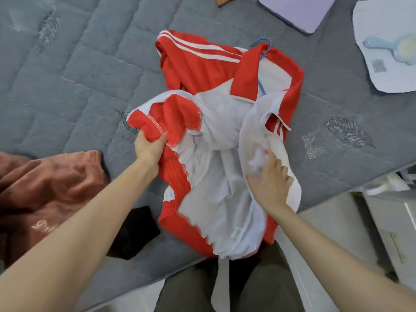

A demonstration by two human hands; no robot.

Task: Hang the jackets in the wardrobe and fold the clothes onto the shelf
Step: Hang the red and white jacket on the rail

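Note:
A red jacket [198, 70] with white stripes and a white mesh lining lies open on the grey quilted bed [78, 70], its lower end hanging over the near edge. A blue hanger [263, 45] sticks out at its collar, mostly hidden inside. My left hand [149, 148] grips a red edge of the jacket on its left side. My right hand [269, 179] rests on the white lining at the right, fingers curled into a bunch of the fabric.
A rust-pink garment [45, 188] is heaped at the left, with a black folded item [135, 233] beside it. A lilac flat case [299, 10] and a white printed cloth [387, 43] lie at the far right. White furniture [382, 217] stands right of the bed.

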